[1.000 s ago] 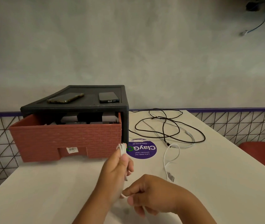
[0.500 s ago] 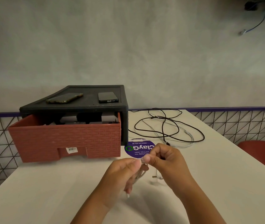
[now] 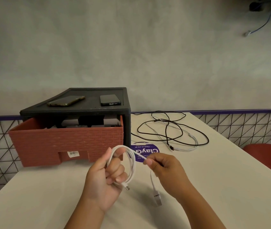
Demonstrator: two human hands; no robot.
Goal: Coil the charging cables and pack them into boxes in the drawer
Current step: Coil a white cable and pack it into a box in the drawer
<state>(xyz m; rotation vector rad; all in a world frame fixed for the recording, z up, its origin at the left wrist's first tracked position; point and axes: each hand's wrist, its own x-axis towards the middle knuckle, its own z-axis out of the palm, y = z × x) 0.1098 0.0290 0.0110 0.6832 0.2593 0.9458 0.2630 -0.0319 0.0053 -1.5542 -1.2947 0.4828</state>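
Loops of white cable (image 3: 132, 165) are hanging round the left hand (image 3: 106, 177), which is gripping them just above the table (image 3: 222, 187). The right hand (image 3: 164, 169), close by but not touching, is pinching the loose tail, its plug (image 3: 157, 198) dangling below. It's looking light, limp and springy, so clamping across all the loops together seems the safest hold. The drawer (image 3: 65, 142) is standing open behind; more cables (image 3: 168, 138) are lying tangled to its right.
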